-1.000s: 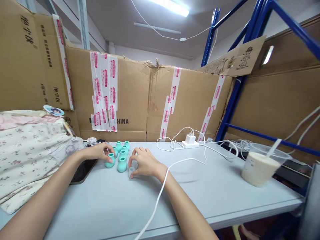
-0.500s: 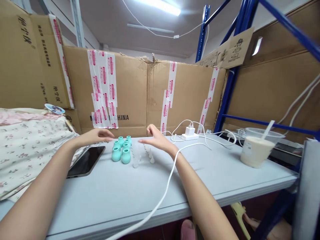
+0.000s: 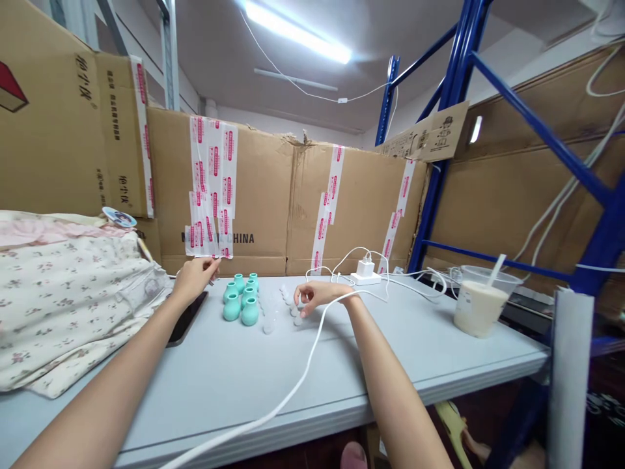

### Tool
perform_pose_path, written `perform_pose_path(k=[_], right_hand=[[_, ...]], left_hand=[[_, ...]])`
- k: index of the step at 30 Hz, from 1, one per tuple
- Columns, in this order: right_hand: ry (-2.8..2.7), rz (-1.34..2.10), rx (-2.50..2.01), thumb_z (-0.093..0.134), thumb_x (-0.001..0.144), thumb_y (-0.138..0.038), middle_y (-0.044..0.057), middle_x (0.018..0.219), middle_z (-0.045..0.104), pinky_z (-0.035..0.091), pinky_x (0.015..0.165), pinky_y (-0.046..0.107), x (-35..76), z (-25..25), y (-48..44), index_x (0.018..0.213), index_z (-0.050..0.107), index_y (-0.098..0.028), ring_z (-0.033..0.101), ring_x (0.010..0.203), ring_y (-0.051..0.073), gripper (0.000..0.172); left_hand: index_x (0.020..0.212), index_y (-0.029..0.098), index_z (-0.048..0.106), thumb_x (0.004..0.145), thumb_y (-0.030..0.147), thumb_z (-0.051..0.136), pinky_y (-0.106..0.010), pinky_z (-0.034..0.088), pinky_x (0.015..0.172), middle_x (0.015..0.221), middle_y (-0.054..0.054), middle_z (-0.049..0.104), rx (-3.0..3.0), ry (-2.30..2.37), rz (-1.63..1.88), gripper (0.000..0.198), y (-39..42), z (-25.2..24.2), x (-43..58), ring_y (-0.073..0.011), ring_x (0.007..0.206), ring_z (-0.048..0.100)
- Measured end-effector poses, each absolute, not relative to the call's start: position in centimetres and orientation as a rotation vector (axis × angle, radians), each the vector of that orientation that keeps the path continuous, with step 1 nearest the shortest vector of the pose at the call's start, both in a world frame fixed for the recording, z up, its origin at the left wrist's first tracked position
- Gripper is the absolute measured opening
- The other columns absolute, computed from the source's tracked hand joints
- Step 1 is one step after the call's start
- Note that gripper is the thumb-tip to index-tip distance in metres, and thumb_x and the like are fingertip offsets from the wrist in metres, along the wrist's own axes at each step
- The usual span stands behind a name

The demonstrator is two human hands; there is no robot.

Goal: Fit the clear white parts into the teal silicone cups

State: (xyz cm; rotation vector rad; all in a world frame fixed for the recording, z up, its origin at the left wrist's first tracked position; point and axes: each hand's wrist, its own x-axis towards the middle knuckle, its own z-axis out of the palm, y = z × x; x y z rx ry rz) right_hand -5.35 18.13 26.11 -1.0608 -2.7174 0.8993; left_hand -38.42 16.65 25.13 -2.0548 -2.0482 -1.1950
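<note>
Several small turquoise pots [image 3: 250,312] with narrow necks stand in two rows on the table. Just left of them is my left hand [image 3: 195,280], raised above the far end of a dark phone [image 3: 188,320]. Its fingers are pinched together, and whatever they hold is too small to make out. To the right of the pots, small clear pieces [image 3: 267,324] lie in a row. A second row of clear pieces [image 3: 297,320] is partly under my right hand [image 3: 319,296]. Thumb and forefinger curve down there with a gap between them.
A white cable [image 3: 305,374] crosses the table in front of my right forearm. Behind stands a charger on a white power strip [image 3: 365,279]. A cup of milky drink [image 3: 481,306] is at right, floral cloth [image 3: 63,293] at left. Cardboard [image 3: 268,195] walls the back.
My left hand has closed its fingers into a pinch beside the pots. My right hand has turned down to the clear pieces, fingers more curled. The view has shifted slightly.
</note>
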Motion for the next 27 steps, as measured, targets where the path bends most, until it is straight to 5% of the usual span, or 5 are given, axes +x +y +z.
perform_pose_path(k=[7, 15, 22, 27], right_hand=[[-2.707, 0.919, -1.206, 0.070, 0.060, -0.026, 0.000, 0.070, 0.059, 0.035, 0.060, 0.019, -6.1, 25.7, 18.3, 0.076, 0.066, -0.013, 0.050, 0.065, 0.009, 0.021], [-2.172, 1.057, -0.798, 0.067, 0.067, -0.038, 0.005, 0.077, 0.063, 0.036, 0.052, 0.019, -7.1, 26.9, 17.1, 0.078, 0.060, -0.011, 0.059, 0.061, 0.010, 0.030], [-1.735, 1.144, -0.670, 0.069, 0.064, -0.039, 0.005, 0.078, 0.064, 0.035, 0.051, 0.018, -9.9, 26.2, 16.5, 0.080, 0.059, -0.013, 0.063, 0.068, 0.013, 0.033], [-1.693, 1.164, -0.615, 0.071, 0.063, -0.037, 0.003, 0.071, 0.061, 0.033, 0.050, 0.019, -10.8, 25.1, 16.6, 0.077, 0.060, -0.012, 0.057, 0.059, 0.010, 0.031]], left_hand=[[0.067, 0.017, 0.056, 0.082, 0.055, 0.035, -0.024, 0.030, 0.062, 0.066, -0.003, 0.061, -2.084, -2.015, -1.136, 0.046, 16.6, 25.2, -38.0, -0.0171, 0.066, 0.054], [0.070, 0.017, 0.055, 0.084, 0.054, 0.035, -0.024, 0.031, 0.063, 0.067, -0.002, 0.060, -2.149, -1.843, -1.149, 0.044, 15.9, 26.0, -36.5, -0.0153, 0.065, 0.052], [0.093, 0.019, 0.062, 0.075, 0.052, 0.056, -0.025, 0.037, 0.073, 0.090, -0.004, 0.060, -2.545, -1.210, -1.011, 0.038, 13.7, 27.8, -30.6, -0.0168, 0.084, 0.051], [0.096, 0.018, 0.064, 0.078, 0.045, 0.056, -0.023, 0.038, 0.063, 0.085, -0.003, 0.061, -2.597, -1.247, -1.401, 0.034, 13.3, 27.0, -28.3, -0.0121, 0.070, 0.049]])
